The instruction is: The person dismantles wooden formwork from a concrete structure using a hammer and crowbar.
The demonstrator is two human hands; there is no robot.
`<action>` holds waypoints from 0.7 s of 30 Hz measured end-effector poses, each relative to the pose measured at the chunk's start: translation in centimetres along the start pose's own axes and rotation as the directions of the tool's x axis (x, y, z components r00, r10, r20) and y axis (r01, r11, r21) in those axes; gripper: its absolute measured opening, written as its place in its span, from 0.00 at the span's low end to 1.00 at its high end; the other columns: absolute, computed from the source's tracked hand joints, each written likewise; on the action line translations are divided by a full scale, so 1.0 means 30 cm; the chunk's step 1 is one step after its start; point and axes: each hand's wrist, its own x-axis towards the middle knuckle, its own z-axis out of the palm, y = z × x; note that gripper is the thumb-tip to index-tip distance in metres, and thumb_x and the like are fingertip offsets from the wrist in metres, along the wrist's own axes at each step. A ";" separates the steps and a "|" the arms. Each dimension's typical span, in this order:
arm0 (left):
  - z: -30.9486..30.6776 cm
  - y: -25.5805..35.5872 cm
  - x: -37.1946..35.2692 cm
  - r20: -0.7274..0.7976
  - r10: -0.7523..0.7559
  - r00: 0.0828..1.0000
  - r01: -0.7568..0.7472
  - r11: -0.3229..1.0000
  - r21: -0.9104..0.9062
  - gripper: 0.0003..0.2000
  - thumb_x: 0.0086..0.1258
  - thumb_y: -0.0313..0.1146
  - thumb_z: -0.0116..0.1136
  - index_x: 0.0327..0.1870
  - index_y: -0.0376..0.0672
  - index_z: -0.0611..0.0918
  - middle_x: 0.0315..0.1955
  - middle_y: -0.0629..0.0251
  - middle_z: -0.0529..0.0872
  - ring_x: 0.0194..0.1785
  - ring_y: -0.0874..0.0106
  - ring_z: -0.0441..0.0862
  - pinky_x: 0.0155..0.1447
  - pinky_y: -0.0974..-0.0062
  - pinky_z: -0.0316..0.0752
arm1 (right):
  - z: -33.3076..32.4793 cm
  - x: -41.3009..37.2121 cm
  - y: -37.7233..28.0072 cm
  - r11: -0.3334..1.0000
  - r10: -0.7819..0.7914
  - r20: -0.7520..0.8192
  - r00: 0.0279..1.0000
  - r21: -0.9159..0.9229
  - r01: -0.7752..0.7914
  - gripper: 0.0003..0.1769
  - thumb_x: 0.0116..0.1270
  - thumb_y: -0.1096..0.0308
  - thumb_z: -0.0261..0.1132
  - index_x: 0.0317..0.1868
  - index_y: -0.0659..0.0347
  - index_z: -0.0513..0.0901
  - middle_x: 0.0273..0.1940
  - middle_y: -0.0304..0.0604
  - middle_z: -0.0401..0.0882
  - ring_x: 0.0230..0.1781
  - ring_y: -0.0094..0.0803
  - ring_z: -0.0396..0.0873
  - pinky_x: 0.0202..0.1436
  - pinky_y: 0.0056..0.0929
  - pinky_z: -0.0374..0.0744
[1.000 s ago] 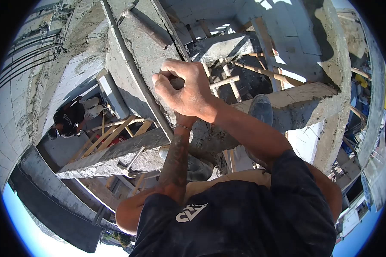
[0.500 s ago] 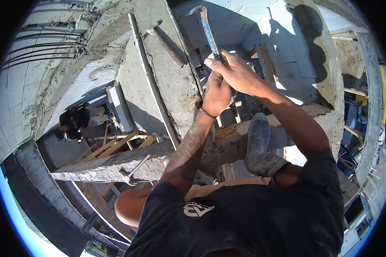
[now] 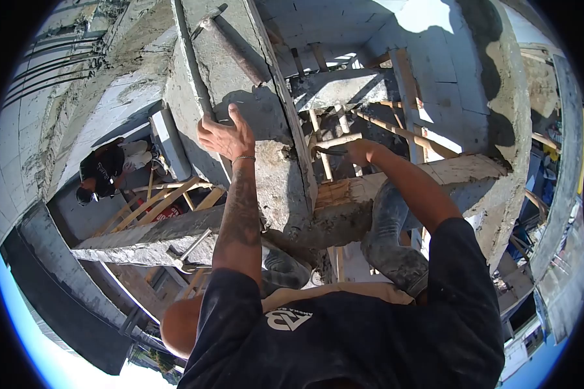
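My left hand [image 3: 229, 137] is over the concrete surface [image 3: 276, 172], its thumb raised apart and its fingers bent near the top of a thin upright board [image 3: 194, 71]. Whether the fingers touch that board is hard to tell. Slightly blurred, my right hand [image 3: 359, 153] is closed around a pry bar [image 3: 331, 152], whose dark curved end points left toward the concrete's side; the rest of the bar is hidden. A hammer [image 3: 233, 52] with a worn handle lies on the concrete beyond my left hand.
Another hammer [image 3: 188, 253] rests on the lower concrete beam [image 3: 130, 249]. Wooden props [image 3: 409, 133] stand in the opening ahead. Below left, a person in dark clothing [image 3: 107, 165] is near timber braces [image 3: 156, 207]. Rebar ends [image 3: 52, 65] stick out at upper left.
My hands have separated. The left moved away to the left, over the concrete; the right lowered with the pry bar, whose curved end was raised before and now points left.
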 end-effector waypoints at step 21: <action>0.071 0.021 -0.062 -0.001 0.127 0.992 -0.122 0.959 0.256 0.40 0.52 0.63 0.54 0.58 0.40 0.63 0.61 0.44 0.53 0.68 0.49 0.45 0.65 0.45 0.42 | 0.042 -0.013 -0.019 0.992 0.067 0.224 0.972 0.092 -0.090 0.27 0.64 0.49 0.49 0.37 0.67 0.81 0.39 0.57 0.79 0.42 0.53 0.77 0.48 0.46 0.73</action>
